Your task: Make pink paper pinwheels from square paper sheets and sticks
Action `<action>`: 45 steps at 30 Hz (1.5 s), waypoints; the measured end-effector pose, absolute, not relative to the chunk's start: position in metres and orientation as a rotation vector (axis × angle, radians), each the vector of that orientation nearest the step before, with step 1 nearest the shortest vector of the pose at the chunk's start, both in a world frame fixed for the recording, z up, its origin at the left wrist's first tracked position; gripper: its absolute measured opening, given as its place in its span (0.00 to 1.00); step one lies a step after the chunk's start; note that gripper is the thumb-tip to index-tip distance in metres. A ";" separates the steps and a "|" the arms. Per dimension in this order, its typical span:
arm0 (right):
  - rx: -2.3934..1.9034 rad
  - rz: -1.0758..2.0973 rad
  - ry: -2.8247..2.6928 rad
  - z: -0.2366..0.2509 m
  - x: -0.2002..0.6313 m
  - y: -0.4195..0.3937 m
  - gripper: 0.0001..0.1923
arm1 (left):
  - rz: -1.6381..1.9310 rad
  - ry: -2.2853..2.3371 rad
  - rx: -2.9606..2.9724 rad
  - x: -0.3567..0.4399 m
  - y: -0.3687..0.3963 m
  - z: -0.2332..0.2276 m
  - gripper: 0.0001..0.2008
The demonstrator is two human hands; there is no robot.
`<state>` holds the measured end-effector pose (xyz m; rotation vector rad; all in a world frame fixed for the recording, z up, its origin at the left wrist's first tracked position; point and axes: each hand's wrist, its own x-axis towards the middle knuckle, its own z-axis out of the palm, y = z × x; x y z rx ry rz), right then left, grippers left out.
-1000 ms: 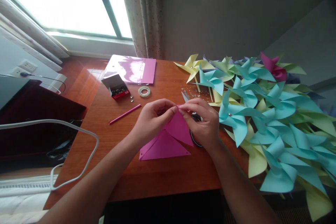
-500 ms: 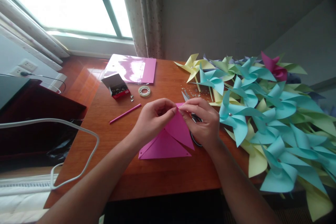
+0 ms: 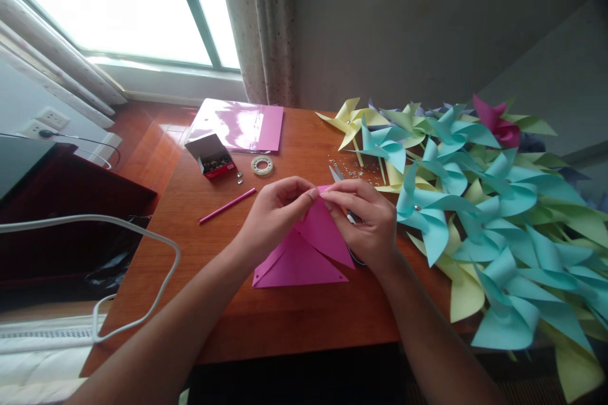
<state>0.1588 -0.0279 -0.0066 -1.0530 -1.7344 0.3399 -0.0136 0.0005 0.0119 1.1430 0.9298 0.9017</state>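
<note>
A pink paper sheet, slit toward its middle and with small holes at its near corners, lies on the wooden table. Above its far part my left hand pinches with thumb and forefinger. My right hand pinches too, its fingertips meeting the left ones at the paper's far corner. Whatever is between the fingertips is hidden; they seem to be gripping that corner. Scissors lie partly covered by my right hand, the blades pointing away from me.
Left of my hands are a pink stick, an open red box of small metal pieces, and a tape roll. Behind lies a clear packet with pink paper. Many paper pinwheels crowd the right side.
Both hands stay at the far corner of the pink sheet; the fingertips shift only slightly. The sheet's near edge has moved a little to the right.
</note>
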 end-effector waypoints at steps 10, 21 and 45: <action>-1.058 0.368 -1.726 -0.005 0.158 -0.029 0.11 | 0.917 0.903 1.151 -0.014 0.002 0.009 0.07; -1.220 0.947 -1.391 0.001 0.160 -0.030 0.05 | 0.923 0.949 1.244 -0.012 0.000 0.011 0.10; -1.252 1.006 -1.353 -0.002 0.159 -0.028 0.05 | 0.948 0.953 1.273 -0.011 -0.001 0.009 0.09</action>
